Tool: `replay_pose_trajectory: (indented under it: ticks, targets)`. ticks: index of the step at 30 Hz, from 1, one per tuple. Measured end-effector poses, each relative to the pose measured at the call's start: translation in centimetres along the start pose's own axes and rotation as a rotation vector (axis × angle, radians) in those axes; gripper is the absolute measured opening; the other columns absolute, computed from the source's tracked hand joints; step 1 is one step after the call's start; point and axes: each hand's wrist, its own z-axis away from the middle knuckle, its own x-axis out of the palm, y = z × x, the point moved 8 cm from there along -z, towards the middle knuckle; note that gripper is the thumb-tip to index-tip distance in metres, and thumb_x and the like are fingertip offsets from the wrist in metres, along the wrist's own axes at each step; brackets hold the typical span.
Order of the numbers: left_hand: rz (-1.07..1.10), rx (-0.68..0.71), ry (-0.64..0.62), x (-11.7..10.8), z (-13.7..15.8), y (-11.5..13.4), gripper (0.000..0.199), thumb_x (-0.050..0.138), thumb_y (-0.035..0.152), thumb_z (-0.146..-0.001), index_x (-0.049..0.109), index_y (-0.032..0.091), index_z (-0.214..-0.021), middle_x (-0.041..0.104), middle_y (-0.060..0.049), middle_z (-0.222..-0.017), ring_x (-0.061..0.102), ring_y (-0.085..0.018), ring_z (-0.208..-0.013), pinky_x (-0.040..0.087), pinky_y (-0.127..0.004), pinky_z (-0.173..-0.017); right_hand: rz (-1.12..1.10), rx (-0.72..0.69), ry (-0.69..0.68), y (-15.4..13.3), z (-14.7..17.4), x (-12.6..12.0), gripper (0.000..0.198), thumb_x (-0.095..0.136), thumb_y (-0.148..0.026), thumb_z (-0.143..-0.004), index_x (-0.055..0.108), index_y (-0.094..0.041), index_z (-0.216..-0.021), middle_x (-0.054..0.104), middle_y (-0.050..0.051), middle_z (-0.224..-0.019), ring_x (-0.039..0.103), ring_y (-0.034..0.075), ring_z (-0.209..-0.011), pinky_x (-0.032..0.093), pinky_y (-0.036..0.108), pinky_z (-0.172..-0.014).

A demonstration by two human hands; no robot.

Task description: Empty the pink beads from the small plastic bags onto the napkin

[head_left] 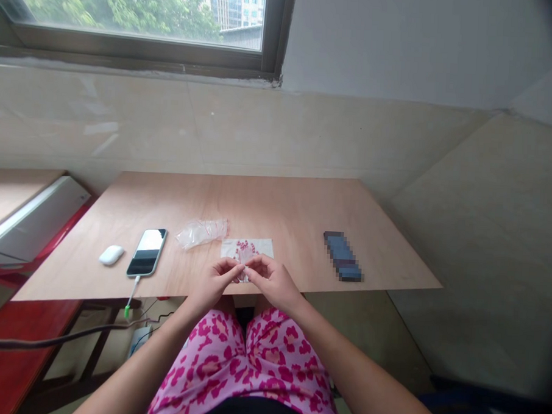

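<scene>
My left hand (221,280) and my right hand (271,281) meet at the table's front edge, thumbs and forefingers pinched together. Between their fingertips is a small clear, whitish piece (245,255) that looks like thin plastic; its lower part is hidden by the fingers. Just beyond them, partly covered by my hands, lies a white sheet (266,245). Several small red bead-like bits (242,244) are scattered on it. Left of the sheet rests a crumpled clear plastic bag (203,233) with red marking along one edge.
A phone (148,251) with a white charging cable (132,292) and a white earbud case (111,255) lie to the left on the wooden table (285,207). At the right is a dark, pixelated, phone-shaped object (343,256). A red bench (17,354) stands at lower left.
</scene>
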Motion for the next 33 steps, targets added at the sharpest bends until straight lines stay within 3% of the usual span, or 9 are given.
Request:
replay_pose_trajectory:
  ticks: [4,11,17,23,26,29,33]
  targets:
    - [0.025,0.008,-0.027,0.6,0.2,-0.3,0.036,0.076,0.053,-0.085,0.068,0.018,-0.082,0.067,-0.004,-0.078,0.063,-0.019,-0.076,0.052,-0.032,-0.076,-0.109,0.055,-0.091,0.4,0.5,1.4,0.026,0.077,-0.041,-0.087,0.065,-0.023,-0.100,0.075,0.004,-0.094,0.073,0.021,-0.090,0.057,0.033,-0.079]
    - [-0.099,0.102,-0.155,1.8,0.6,1.1,0.034,0.059,0.049,-0.100,0.069,0.018,-0.088,0.067,-0.005,-0.081,0.062,-0.018,-0.077,0.050,-0.031,-0.075,-0.225,0.121,-0.097,2.1,-0.1,0.9,0.032,0.080,-0.045,-0.083,0.062,-0.021,-0.093,0.074,0.002,-0.083,0.073,0.019,-0.079,0.059,0.031,-0.070]
    - [-0.274,0.148,-0.093,1.8,1.0,1.4,0.028,0.056,0.042,-0.100,0.063,0.020,-0.084,0.066,-0.004,-0.081,0.063,-0.019,-0.077,0.049,-0.031,-0.072,-0.176,0.150,-0.086,2.7,0.0,0.7,0.028,0.074,-0.047,-0.086,0.068,-0.019,-0.085,0.074,0.003,-0.078,0.073,0.018,-0.073,0.061,0.031,-0.070]
    - [-0.509,0.206,0.013,1.8,1.6,1.5,0.022,0.055,0.028,-0.093,0.057,0.021,-0.072,0.060,-0.001,-0.069,0.055,-0.018,-0.066,0.038,-0.028,-0.062,0.211,-0.028,-0.004,1.1,0.5,0.3,0.014,0.066,-0.027,-0.088,0.068,-0.022,-0.074,0.071,0.000,-0.071,0.065,0.017,-0.066,0.049,0.027,-0.062]
    - [-0.583,0.235,0.053,1.8,1.7,1.9,0.022,0.056,0.023,-0.088,0.051,0.022,-0.067,0.054,0.001,-0.064,0.050,-0.017,-0.062,0.034,-0.028,-0.060,0.298,-0.064,0.053,0.6,0.6,0.0,0.015,0.064,-0.023,-0.087,0.065,-0.023,-0.072,0.068,-0.001,-0.067,0.061,0.016,-0.061,0.045,0.026,-0.058]
    - [-0.634,0.253,0.064,1.9,1.9,2.3,0.021,0.055,0.022,-0.086,0.048,0.022,-0.067,0.052,0.002,-0.065,0.050,-0.016,-0.062,0.033,-0.028,-0.060,0.288,-0.059,0.080,0.7,0.5,-0.3,0.015,0.065,-0.022,-0.085,0.061,-0.023,-0.071,0.065,-0.002,-0.067,0.061,0.016,-0.062,0.046,0.026,-0.058]
    - [-0.639,0.238,0.114,1.3,1.9,2.6,0.022,0.055,0.023,-0.087,0.047,0.023,-0.066,0.051,0.002,-0.061,0.049,-0.017,-0.059,0.033,-0.030,-0.059,0.112,0.020,0.058,1.4,0.3,-0.5,0.008,0.066,-0.028,-0.087,0.063,-0.023,-0.081,0.067,-0.001,-0.073,0.067,0.017,-0.064,0.053,0.027,-0.058]
